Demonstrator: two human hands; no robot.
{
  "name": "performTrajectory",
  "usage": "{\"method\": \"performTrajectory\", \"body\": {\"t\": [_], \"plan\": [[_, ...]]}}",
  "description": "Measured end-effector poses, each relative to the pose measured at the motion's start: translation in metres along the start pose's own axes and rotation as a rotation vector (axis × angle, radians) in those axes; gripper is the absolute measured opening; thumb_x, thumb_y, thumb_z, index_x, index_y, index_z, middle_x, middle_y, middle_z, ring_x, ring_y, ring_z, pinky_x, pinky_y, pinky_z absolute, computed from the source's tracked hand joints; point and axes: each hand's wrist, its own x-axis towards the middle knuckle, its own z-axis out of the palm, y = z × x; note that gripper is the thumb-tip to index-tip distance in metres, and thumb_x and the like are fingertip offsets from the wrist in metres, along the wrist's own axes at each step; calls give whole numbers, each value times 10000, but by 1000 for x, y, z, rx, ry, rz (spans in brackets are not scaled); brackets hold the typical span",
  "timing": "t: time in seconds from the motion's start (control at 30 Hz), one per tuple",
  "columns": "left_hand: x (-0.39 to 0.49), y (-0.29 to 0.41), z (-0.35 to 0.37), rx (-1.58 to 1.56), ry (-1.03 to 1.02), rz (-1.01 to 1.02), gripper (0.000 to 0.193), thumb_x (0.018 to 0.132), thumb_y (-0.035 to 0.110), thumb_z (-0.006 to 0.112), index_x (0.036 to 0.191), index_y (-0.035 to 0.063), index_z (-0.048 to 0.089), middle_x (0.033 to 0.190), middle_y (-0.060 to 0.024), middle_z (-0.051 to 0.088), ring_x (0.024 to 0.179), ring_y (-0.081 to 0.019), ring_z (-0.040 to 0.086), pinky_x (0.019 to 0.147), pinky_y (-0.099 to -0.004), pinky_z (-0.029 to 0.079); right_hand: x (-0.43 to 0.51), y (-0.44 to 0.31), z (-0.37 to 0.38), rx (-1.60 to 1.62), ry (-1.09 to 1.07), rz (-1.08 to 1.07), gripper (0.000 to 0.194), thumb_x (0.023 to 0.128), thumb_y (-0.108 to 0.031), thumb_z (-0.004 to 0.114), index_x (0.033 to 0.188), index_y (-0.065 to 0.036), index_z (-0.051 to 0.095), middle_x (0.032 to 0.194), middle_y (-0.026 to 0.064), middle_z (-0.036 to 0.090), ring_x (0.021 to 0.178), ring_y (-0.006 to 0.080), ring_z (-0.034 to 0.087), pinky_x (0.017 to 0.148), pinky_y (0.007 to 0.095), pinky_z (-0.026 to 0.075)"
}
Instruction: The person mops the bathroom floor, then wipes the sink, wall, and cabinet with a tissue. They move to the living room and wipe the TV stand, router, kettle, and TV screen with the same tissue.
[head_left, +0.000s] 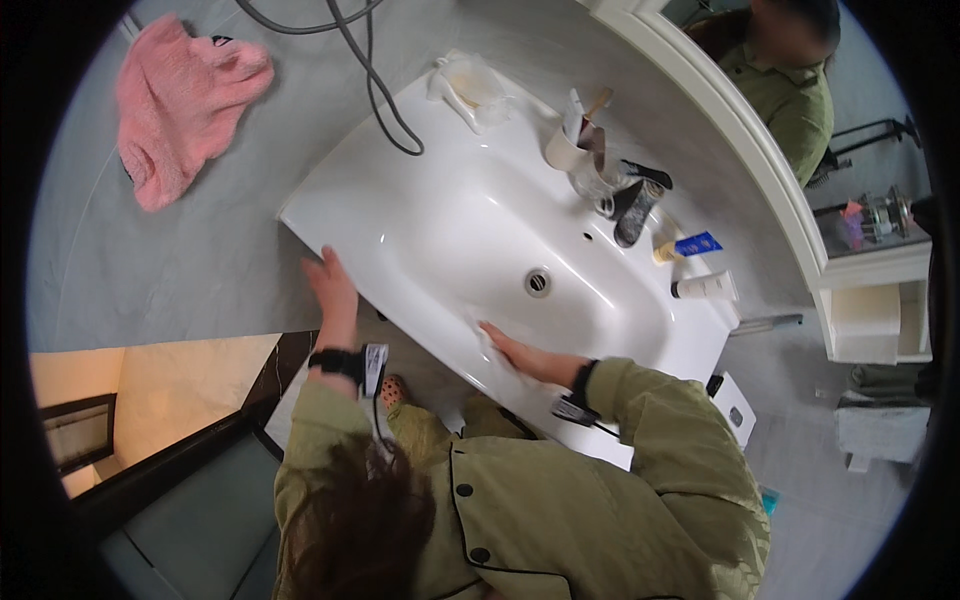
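Observation:
A white ceramic washbasin (450, 225) spreads out before me, its bowl bare down to the round metal drain (538, 283). My left hand (334, 289) is at the outer side of the basin's front left edge, fingers apart and holding nothing. Whether it touches the edge cannot be made out. My right hand (525, 354) lies low over the front rim, fingertips towards the bowl. Something whitish and blurred shows beside its fingers, perhaps a thin wipe; against the white ceramic I cannot tell whether the hand grips it. The grey faucet (639, 214) stands at the back rim.
Along the back rim stand a cup with toothbrushes (566, 150), a clear glass mug (596, 184), a blue-and-yellow tube (690, 246) and a white tube (709, 286). A soap dish (469, 86) sits at the far corner. A grey hose (375, 75) loops over the basin. A pink towel (187, 112) hangs left.

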Motion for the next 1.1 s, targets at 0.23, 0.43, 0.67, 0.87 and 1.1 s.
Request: {"method": "performTrajectory", "body": {"t": [0.23,0.43,0.67,0.87,1.1], "plan": [[-1,42,36,131,249,-134,837,945,468,392,1338,-220,124,1354,-413,256,1274,-482,307,1056,-465,321,169,-126,21,75,244,-203,839,916,-650,211,1460,-12,177,1507,202,192,1409,302,157,1129,395,153],[0,43,34,116,231,-96,763,952,444,390,1327,-198,220,1308,-396,356,1211,-481,393,1031,-450,340,238,-150,-1,91,734,-262,952,874,-703,244,1443,44,88,1513,233,87,1417,327,84,1122,452,149],[5,35,34,137,214,-136,746,940,442,426,1288,-201,278,1281,-378,396,1184,-482,411,1018,-460,345,266,-187,-104,511,1331,88,1080,830,-750,298,1431,96,1,1519,267,-14,1427,356,1,1118,513,125],[4,33,35,191,231,-137,767,927,478,438,1247,-206,303,1216,-376,429,1149,-484,429,985,-481,369,277,-173,-84,343,1328,-263,1026,861,-617,455,1431,96,-13,1512,286,4,1415,396,21,1115,532,112],[1,42,34,173,203,-122,682,923,451,458,1143,-186,352,1153,-368,448,1090,-480,465,933,-483,402,151,-94,17,-80,183,-327,642,976,-481,270,1343,44,317,1416,244,320,1308,387,288,1110,434,184]]}}
